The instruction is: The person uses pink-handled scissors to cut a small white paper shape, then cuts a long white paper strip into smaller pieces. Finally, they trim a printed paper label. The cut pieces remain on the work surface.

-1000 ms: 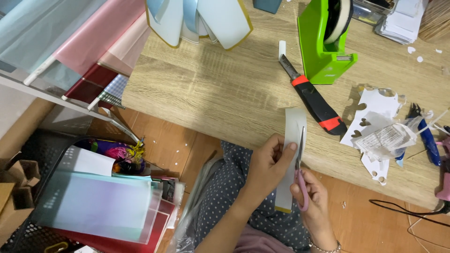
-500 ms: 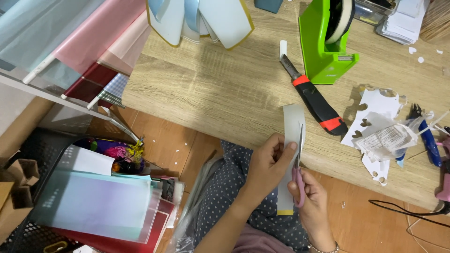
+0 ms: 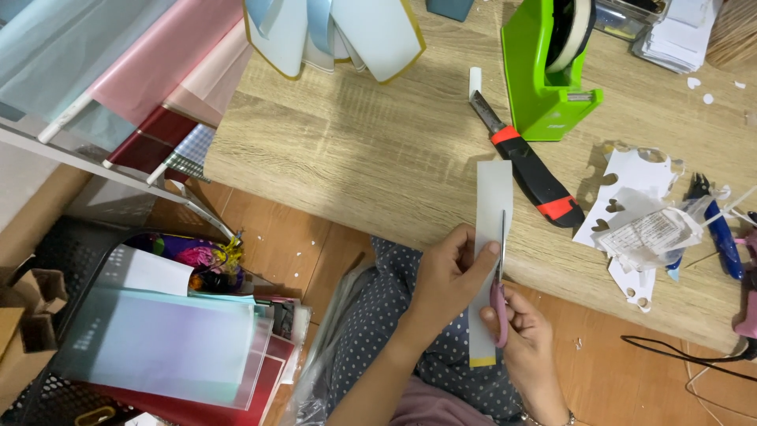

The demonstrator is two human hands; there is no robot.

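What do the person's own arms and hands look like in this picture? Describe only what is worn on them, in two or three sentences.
Both forearms are bare, with no sleeves showing over them. The left hand wears no glove, and no ring can be made out. The right hand is also ungloved, with a thin beaded bracelet at the wrist.

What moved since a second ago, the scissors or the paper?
The scissors in the right hand have worked a little farther up the white paper strip, and the strip has slid slightly down toward the person. The left hand still pinches the strip's left edge. The utility knife, green tape dispenser and paper scraps on the table stayed put.
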